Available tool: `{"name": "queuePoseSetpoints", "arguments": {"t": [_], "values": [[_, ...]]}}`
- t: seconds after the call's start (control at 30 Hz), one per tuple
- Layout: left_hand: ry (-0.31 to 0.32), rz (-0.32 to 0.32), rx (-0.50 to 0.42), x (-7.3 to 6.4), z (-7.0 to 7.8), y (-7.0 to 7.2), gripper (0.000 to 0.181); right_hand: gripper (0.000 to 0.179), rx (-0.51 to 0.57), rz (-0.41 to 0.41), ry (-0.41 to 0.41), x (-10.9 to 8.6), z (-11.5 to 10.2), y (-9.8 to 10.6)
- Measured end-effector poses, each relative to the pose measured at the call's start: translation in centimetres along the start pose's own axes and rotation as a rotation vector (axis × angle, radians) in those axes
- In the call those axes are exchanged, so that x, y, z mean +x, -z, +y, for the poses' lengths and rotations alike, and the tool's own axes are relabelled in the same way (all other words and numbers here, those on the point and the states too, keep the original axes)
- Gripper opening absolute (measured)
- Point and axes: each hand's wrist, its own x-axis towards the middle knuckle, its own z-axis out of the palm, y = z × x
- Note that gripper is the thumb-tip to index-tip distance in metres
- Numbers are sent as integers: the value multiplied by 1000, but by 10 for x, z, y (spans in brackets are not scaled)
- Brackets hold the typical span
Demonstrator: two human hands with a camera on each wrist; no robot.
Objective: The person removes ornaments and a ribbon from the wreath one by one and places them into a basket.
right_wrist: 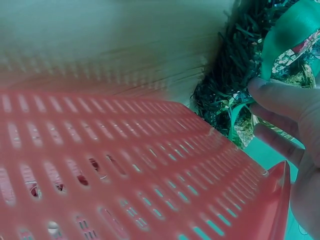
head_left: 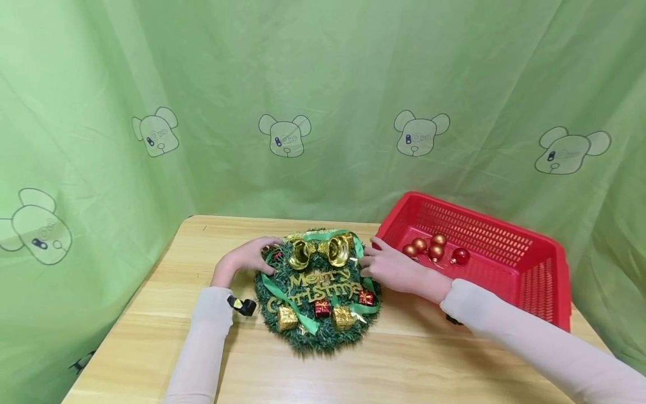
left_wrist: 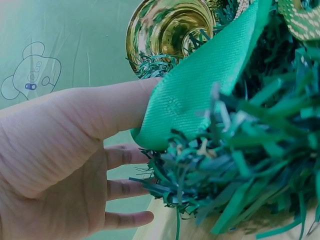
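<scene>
A green tinsel Christmas wreath [head_left: 325,339] lies on the wooden table with gold bells [head_left: 337,251], a gold "Merry Christmas" sign [head_left: 323,292], small gift boxes [head_left: 287,317] and a green ribbon [head_left: 275,289]. At its left edge, my left hand [head_left: 249,255] grips the wreath. The left wrist view shows that thumb on the ribbon [left_wrist: 195,90], the other fingers spread along the wreath's side, some tips hidden by tinsel. My right hand [head_left: 391,266] holds the upper right edge, its thumb against the tinsel and ribbon in the right wrist view.
A red perforated basket [head_left: 547,269] stands close by my right forearm. Inside are several copper-coloured baubles [head_left: 436,251] and a shiny red bauble [head_left: 460,256]. Green curtain [head_left: 348,179] with bear-head prints hangs behind the table [head_left: 212,241].
</scene>
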Motion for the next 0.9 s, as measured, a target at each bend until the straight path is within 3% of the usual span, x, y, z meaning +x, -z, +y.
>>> {"name": "queuePoseSetpoints", "arguments": {"t": [0.6,0.9], "values": [[11,2,-16,0,-1,1,88,25,19,7,-20,6,1,0],[-3,0,-14,-2,3,2,87,21,-56,-18,-19,13,3,-2]]}}
